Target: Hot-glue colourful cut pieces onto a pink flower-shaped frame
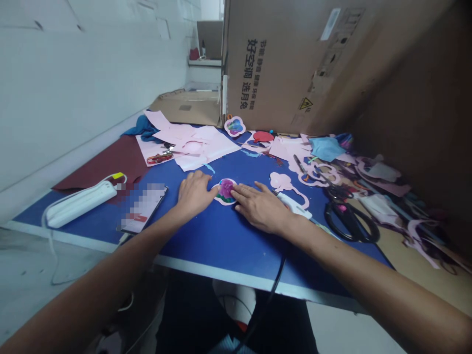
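Pink-edged, purple-flowered scalloped patch (224, 189), apparently cut out but unattached, lies well inside the blue desk's front edge (217, 275), touched by loosely spread left hand (196, 191) and right hand (261, 205).

Upper centre-right: cardboard box (287, 59) carried dark print (248, 73) "好空调 选月兔", smaller line (257, 73) beginning "节能" beside it; yellow warning triangle (306, 103) stood lower right on same face

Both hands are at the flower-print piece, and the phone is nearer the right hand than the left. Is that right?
Not quite. The head view shows the phone nearer the left hand than the right hand. As you said, both hands are at the flower-print piece.
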`<action>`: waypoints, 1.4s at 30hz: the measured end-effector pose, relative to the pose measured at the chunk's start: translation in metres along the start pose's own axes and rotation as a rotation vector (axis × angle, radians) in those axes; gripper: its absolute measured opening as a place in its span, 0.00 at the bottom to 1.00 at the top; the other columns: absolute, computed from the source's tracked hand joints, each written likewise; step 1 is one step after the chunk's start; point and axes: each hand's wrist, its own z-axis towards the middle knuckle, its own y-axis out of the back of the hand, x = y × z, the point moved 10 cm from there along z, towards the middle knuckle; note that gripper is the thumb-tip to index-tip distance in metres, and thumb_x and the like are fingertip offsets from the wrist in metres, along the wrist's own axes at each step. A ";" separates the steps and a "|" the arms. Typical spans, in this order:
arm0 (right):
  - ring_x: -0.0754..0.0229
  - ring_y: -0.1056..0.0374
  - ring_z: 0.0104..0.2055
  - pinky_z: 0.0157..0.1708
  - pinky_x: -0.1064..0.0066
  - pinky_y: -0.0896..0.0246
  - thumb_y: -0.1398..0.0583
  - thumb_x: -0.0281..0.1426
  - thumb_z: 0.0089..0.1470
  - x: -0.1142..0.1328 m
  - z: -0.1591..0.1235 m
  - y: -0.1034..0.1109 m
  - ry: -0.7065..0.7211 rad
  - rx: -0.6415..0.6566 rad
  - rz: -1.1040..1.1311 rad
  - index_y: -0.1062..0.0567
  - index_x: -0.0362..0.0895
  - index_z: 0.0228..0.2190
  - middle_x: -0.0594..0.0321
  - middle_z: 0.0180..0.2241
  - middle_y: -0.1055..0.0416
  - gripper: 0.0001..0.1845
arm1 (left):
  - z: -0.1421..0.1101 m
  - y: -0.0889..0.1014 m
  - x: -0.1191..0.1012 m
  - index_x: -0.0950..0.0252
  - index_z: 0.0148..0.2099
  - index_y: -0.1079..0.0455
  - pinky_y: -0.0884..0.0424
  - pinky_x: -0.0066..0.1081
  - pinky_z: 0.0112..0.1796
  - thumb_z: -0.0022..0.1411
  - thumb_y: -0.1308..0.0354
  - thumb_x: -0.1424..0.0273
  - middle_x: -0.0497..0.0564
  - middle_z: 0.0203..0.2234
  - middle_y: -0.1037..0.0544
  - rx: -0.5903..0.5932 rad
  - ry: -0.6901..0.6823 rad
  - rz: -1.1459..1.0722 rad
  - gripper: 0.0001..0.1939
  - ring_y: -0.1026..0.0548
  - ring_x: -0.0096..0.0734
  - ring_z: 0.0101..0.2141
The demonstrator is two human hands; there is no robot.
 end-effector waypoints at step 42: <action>0.64 0.31 0.26 0.28 0.71 0.35 0.19 0.49 0.44 -0.153 -0.040 0.084 -0.474 -0.415 1.496 0.21 0.44 0.27 0.65 0.24 0.24 0.26 | 0.056 -0.023 -0.131 0.70 0.38 0.14 0.17 0.36 0.38 0.45 0.14 0.64 0.59 0.34 0.12 0.286 0.319 -1.640 0.21 0.15 0.39 0.32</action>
